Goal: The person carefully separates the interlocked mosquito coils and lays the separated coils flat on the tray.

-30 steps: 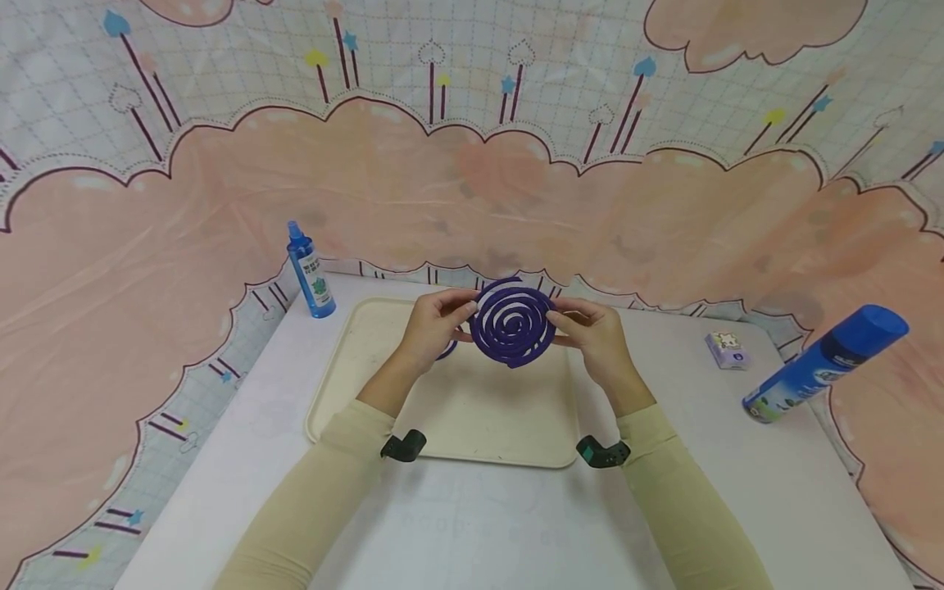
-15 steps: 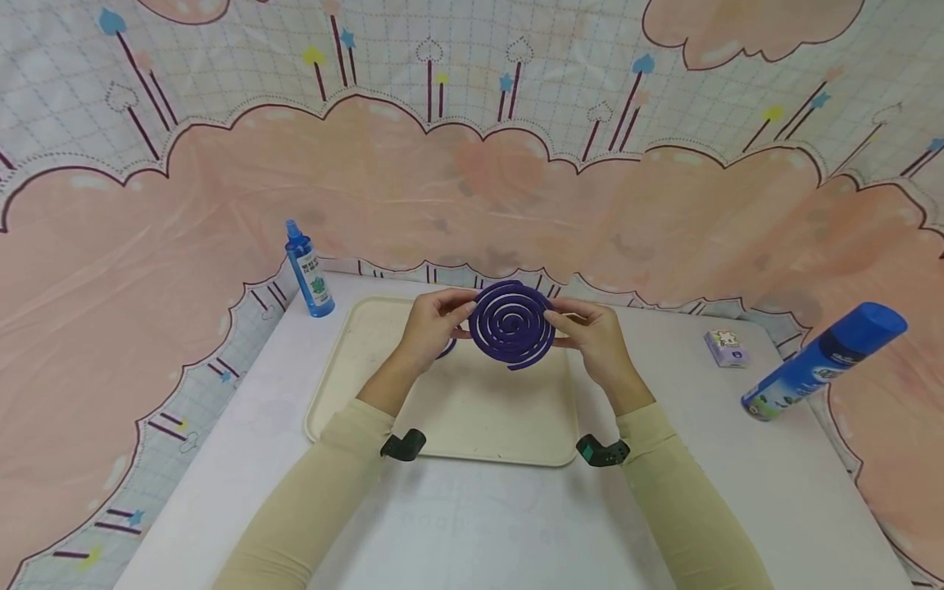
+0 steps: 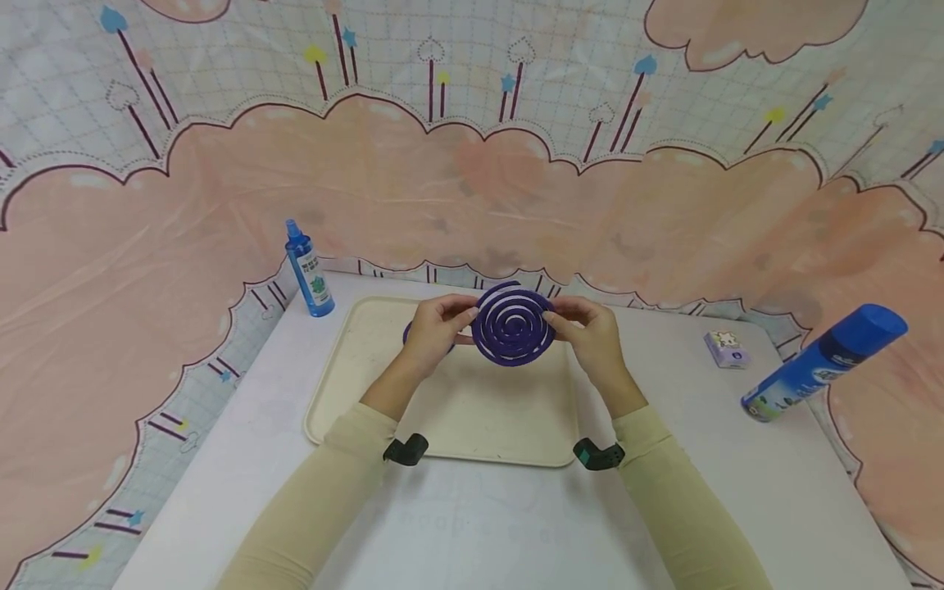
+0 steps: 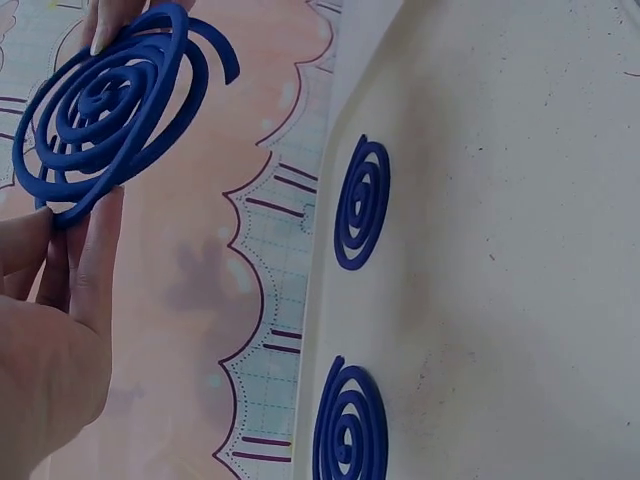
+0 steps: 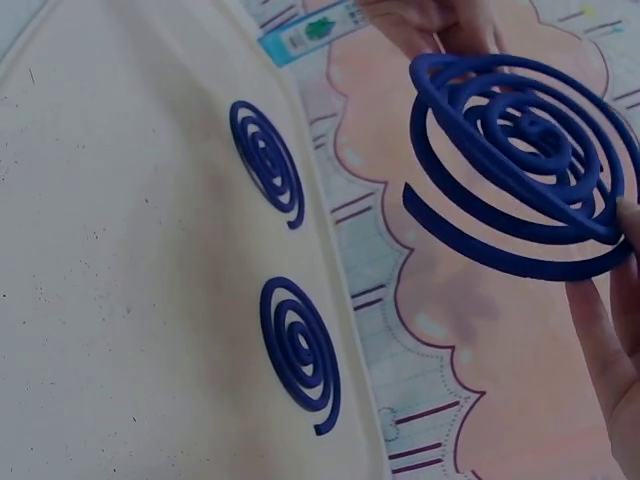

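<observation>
Both hands hold up a dark blue mosquito coil point(image 3: 514, 325) above the far part of the cream tray point(image 3: 501, 430). At its left rim, the left hand point(image 3: 435, 332) pinches it between thumb and fingers; the right hand point(image 3: 592, 332) pinches the opposite rim. Seen in the wrist views, the coil looks like two nested spirals, its rings standing partly apart at an angle. On the tray in the left wrist view lie two more coils, an upper coil point(image 4: 362, 203) and a lower coil point(image 4: 347, 435). In the head view the left hand mostly hides one.
A blue spray bottle point(image 3: 310, 270) stands left of the tray. To the right are a small purple box point(image 3: 726, 349) and a tall blue aerosol can point(image 3: 822, 363). A patterned curtain point(image 3: 442, 197) hangs behind the white table point(image 3: 479, 533).
The held coil's rings have shifted and turned slightly between the hands. The left hand has moved a little to the right and down, and more of a coil on the tray shows beside it.
</observation>
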Available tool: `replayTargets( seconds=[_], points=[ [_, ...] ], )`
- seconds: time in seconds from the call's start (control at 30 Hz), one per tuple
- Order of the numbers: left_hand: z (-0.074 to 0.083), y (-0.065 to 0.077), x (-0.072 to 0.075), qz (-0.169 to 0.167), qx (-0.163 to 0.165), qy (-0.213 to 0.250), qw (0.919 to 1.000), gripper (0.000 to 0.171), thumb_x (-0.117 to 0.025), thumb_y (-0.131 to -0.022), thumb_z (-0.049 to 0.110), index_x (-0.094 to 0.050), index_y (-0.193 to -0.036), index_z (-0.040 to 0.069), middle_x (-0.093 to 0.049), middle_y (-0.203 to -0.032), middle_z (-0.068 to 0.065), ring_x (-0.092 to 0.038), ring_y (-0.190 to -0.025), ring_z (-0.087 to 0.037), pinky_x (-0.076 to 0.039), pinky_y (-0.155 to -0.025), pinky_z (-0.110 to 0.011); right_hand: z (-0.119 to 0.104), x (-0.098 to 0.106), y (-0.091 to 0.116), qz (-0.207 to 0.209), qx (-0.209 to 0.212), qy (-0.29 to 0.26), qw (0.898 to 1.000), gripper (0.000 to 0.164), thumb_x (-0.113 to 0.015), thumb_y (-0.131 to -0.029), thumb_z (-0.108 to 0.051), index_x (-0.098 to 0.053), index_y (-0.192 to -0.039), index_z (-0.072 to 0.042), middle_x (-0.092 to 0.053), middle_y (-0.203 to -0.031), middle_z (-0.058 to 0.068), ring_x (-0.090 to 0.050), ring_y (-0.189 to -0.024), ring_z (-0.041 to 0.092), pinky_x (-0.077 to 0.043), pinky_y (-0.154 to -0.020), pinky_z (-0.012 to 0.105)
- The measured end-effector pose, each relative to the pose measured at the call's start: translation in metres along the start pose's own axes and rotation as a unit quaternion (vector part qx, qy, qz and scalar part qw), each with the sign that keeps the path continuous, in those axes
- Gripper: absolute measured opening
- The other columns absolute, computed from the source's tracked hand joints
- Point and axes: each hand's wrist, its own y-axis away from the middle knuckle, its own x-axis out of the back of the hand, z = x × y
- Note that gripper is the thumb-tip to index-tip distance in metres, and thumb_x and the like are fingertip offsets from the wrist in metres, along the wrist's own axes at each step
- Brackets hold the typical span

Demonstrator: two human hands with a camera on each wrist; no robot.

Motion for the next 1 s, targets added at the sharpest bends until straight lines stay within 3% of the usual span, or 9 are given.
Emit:
replayTargets(
  seconds=[0.23,0.37,0.5,0.6,0.7,1.0],
  points=[
    [0.0014,-0.0028,0.0029,0.015,0.002,-0.004,0.9999,0.029,-0.06,-0.102,0.007,-0.066,-0.128,-0.005,-0.066,-0.122,-0.024,-0.067,-0.091,-0.013,-0.065,-0.071,-0.03,0.0007,0.003,0.0034,-0.015,0.053,0.024,0.998,0.024,-0.076,-0.09,-0.007,-0.072,-0.109,0.007,-0.069,-0.092,-0.021,-0.065,-0.094,-0.002,-0.058,-0.082,0.012],
    [-0.0007,-0.0049,0.0062,0.026,0.011,-0.005,0.9996,0.03,-0.06,-0.102,0.007,-0.065,-0.128,-0.005,-0.065,-0.122,-0.022,-0.067,-0.094,-0.014,-0.065,-0.08,-0.041,0.001,0.0051,0.0057,-0.044,0.076,0.006,0.996,0.015,-0.076,-0.09,-0.005,-0.076,-0.104,0.001,-0.075,-0.099,-0.007,-0.068,-0.099,0.0,-0.059,-0.085,0.015],
    [-0.0014,-0.0056,0.0074,0.031,0.016,-0.013,0.9993,0.028,-0.06,-0.102,0.008,-0.066,-0.127,-0.002,-0.065,-0.119,-0.018,-0.065,-0.096,-0.015,-0.065,-0.078,-0.036,0.002,0.0065,0.0067,-0.062,0.081,0.008,0.995,0.012,-0.074,-0.09,-0.001,-0.078,-0.101,-0.004,-0.078,-0.102,0.002,-0.068,-0.1,-0.001,-0.06,-0.085,0.017],
    [-0.0004,-0.0051,0.0062,0.025,0.01,-0.025,0.9993,0.026,-0.061,-0.101,0.007,-0.067,-0.125,-0.001,-0.066,-0.12,-0.019,-0.066,-0.096,-0.014,-0.065,-0.074,-0.028,0.0033,0.0057,0.006,-0.066,0.073,0.02,0.995,0.015,-0.073,-0.091,-0.002,-0.075,-0.106,0.002,-0.076,-0.097,-0.008,-0.069,-0.094,-0.002,-0.06,-0.08,0.017],
    [0.0005,-0.0041,0.0043,0.015,-0.001,-0.034,0.9993,0.026,-0.06,-0.101,0.005,-0.066,-0.125,-0.002,-0.068,-0.122,-0.022,-0.068,-0.094,-0.01,-0.065,-0.076,-0.028,0.0044,0.0042,0.0052,-0.061,0.056,0.015,0.996,0.023,-0.073,-0.092,-0.003,-0.07,-0.111,0.009,-0.072,-0.09,-0.02,-0.069,-0.085,-0.002,-0.061,-0.074,0.017],
    [-0.002,-0.004,0.0052,-0.021,-0.007,-0.013,0.9997,0.026,-0.059,-0.101,0.002,-0.064,-0.125,-0.006,-0.068,-0.124,-0.026,-0.069,-0.088,-0.003,-0.065,-0.074,-0.028,0.0029,0.0042,0.0037,-0.052,0.0,-0.019,0.998,0.029,-0.07,-0.095,-0.006,-0.065,-0.117,0.012,-0.074,-0.083,-0.023,-0.071,-0.074,-0.003,-0.063,-0.068,0.021]
  ],
)
